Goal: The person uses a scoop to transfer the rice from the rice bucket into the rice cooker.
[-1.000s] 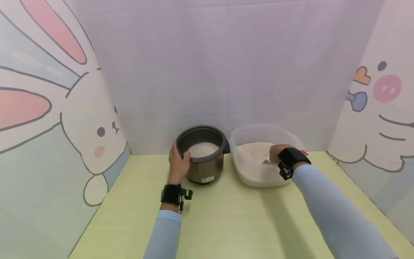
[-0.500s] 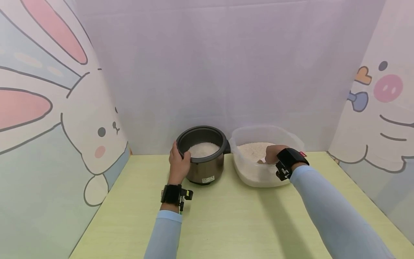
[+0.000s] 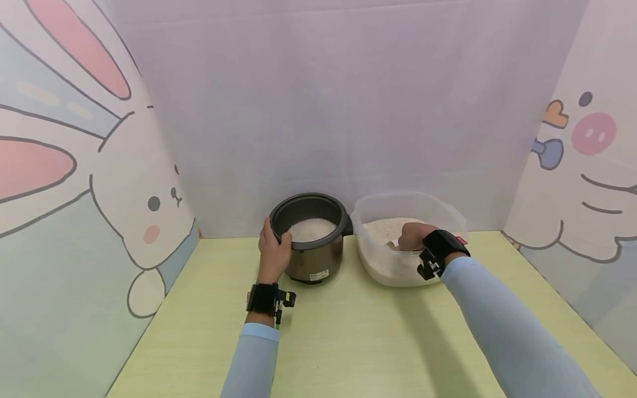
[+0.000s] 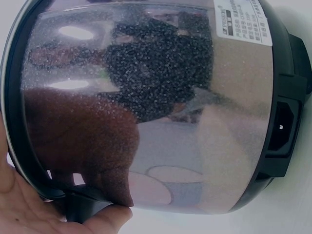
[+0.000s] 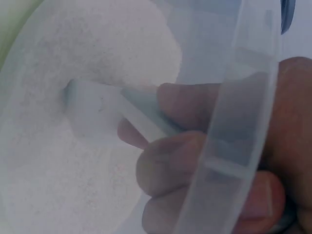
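Observation:
A dark rice cooker (image 3: 317, 260), lidless with white rice (image 3: 312, 229) inside, stands on the table at the back. My left hand (image 3: 275, 251) grips its left side; in the left wrist view the thumb lies along the cooker's shiny wall (image 4: 165, 146) by a black side handle (image 4: 80, 207). To the right is a translucent plastic tub (image 3: 398, 271) holding more rice (image 3: 388, 229). My right hand (image 3: 417, 236) reaches inside it, fingers curled round the handle of a pale scoop (image 5: 95, 109). The scoop's front end meets the rice, seen through the tub wall.
The light green table (image 3: 338, 342) stretches toward me in front of both vessels. A pale curtain (image 3: 323, 110) hangs close behind them. Cartoon-printed panels stand at the left, with a rabbit (image 3: 129, 210), and at the right, with a pink-nosed figure (image 3: 592, 132).
My right hand has moved a little to the left inside the tub, bringing the scoop along through the rice. My left hand and the rice cooker stay where they were.

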The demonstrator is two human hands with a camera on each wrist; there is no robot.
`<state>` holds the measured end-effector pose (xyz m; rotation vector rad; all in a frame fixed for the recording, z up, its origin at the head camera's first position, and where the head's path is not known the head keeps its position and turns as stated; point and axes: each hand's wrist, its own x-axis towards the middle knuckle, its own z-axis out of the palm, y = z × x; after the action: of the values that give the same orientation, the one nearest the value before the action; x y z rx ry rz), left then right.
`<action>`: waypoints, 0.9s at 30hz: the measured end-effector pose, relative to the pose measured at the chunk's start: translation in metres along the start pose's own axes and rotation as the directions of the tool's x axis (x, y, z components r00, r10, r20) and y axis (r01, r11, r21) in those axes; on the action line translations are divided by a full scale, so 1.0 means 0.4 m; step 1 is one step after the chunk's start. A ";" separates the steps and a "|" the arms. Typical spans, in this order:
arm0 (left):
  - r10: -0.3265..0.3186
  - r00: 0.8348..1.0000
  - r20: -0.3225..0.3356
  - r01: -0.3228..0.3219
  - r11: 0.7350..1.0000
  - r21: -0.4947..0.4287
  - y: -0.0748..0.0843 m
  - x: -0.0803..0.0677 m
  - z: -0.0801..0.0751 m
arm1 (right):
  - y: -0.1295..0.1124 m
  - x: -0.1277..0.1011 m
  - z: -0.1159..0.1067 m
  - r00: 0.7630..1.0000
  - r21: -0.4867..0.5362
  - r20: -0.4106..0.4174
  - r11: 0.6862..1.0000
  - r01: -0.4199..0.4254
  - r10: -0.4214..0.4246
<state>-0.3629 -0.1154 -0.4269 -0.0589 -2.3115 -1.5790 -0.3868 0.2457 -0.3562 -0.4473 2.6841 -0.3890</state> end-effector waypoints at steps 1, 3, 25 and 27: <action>-0.002 1.000 0.004 0.002 1.000 0.001 -0.002 0.001 0.000 | 0.004 0.003 0.003 1.000 0.032 -0.005 0.999 0.001 -0.001; -0.004 1.000 0.012 0.004 1.000 0.000 -0.004 0.001 0.000 | 0.010 0.009 0.011 1.000 0.097 -0.015 0.995 0.003 -0.001; 0.007 1.000 0.016 -0.007 1.000 0.000 -0.001 0.000 -0.001 | 0.017 0.003 0.031 0.994 0.357 -0.105 0.934 0.014 0.025; 0.003 1.000 0.020 -0.003 1.000 0.002 -0.003 0.001 -0.001 | 0.017 0.004 0.032 0.994 0.409 -0.109 0.913 0.017 0.030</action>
<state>-0.3632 -0.1164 -0.4277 -0.0778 -2.3267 -1.5818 -0.3847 0.2488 -0.3702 -0.2951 2.6066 -0.9776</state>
